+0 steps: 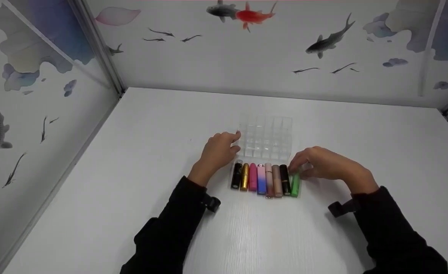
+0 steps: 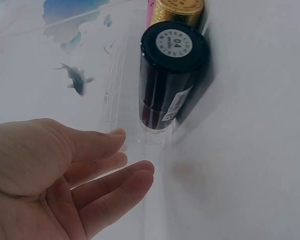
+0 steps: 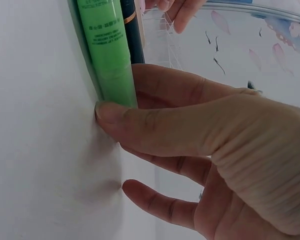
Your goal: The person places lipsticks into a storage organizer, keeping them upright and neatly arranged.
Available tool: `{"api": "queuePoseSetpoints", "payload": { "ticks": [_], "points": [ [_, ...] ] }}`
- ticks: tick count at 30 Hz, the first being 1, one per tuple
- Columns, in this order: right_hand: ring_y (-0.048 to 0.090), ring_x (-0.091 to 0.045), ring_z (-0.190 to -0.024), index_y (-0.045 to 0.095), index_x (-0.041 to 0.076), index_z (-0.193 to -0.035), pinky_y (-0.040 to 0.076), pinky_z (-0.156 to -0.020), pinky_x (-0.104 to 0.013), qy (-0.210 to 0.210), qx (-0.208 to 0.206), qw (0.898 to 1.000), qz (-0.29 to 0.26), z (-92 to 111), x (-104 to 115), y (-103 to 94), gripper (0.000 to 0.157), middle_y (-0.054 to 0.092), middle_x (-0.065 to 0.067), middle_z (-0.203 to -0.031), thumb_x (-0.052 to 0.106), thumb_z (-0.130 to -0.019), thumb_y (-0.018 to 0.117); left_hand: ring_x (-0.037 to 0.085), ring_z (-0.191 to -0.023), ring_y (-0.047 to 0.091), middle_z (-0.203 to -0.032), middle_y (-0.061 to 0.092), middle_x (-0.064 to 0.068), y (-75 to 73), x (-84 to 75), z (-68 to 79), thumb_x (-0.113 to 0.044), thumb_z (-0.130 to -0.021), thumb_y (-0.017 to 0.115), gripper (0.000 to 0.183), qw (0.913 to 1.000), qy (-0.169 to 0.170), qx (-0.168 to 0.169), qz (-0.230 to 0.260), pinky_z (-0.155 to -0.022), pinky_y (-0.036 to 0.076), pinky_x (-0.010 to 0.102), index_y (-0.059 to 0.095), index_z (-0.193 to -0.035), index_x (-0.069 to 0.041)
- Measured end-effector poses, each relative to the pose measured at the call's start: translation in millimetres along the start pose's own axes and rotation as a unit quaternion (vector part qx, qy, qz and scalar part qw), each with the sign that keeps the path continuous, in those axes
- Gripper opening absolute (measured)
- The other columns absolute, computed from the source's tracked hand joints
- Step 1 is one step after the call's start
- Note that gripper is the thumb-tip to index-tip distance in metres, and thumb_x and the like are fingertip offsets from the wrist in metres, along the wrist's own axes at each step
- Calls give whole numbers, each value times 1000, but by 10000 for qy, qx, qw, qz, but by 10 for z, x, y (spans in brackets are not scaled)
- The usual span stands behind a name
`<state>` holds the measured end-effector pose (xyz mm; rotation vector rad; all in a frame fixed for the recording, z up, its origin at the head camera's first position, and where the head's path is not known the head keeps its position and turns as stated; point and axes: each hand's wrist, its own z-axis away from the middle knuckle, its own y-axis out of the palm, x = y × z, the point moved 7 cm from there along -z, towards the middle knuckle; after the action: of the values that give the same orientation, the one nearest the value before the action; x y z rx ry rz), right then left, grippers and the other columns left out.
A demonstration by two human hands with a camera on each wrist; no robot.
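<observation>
Left fingers [image 2: 121,196] were spread, empty, at the clear grid case's [image 1: 266,140] left side, maybe steadying it. Case sat nearer the counter's [image 1: 159,129] far edge than the tube row [image 1: 261,182]. Right fingers [image 3: 165,129] pinched the green tube [image 1: 295,186], likely aligning it; its far end lay between them.

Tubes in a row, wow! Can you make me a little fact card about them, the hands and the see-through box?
How many: eight
Left to right: black tube, gold tube, pink tube, pink-and-blue tube, rosy tube, tan tube, second black tube, green tube
Right hand: pinches the green tube
Left hand: at the see-through box's left edge; can't tell if touching
Box: many little compartments, just beyond the row
Table: white
</observation>
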<state>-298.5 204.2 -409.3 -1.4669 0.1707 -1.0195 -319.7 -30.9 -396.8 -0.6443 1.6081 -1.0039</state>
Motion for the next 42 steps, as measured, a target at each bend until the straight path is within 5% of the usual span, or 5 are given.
{"api": "queuePoseSetpoints", "payload": {
  "ticks": [8,21,34,42],
  "points": [
    [68,-16,-95,81,19,-98,56,-83,-42,-270,-39,9994,-220,73,32,-48,37,73,9,-100,-13,-80,77,20,-89,63,-136,64,9,1,7,-9,-13,-99,68,46,10000,13,12,80,-78,53,34,58,-143,-8],
    [65,-16,-96,80,20,-102,55,-83,-36,237,-67,9996,-139,170,-101,-152,35,72,12,-101,-8,-83,77,21,-99,64,-137,63,8,-3,27,-6,-16,-100,67,47,9999,-92,54,58,-84,52,36,56,-145,-10],
    [66,-14,-94,78,16,-106,56,-83,-37,-48,-1083,9941,-10,194,-8,-353,28,70,9,-103,-2,-85,79,23,-98,66,-132,66,10,-2,13,-5,-14,-99,68,46,9999,124,-31,-100,-84,53,39,58,-143,-8],
    [62,-12,-87,76,9,-111,55,-78,-28,-144,-1749,9845,59,155,28,-382,31,71,5,-103,-6,-83,79,23,-98,66,-126,69,9,-8,11,3,-15,-100,66,47,9997,88,37,-222,-83,53,39,56,-145,-10]
  ]
}}
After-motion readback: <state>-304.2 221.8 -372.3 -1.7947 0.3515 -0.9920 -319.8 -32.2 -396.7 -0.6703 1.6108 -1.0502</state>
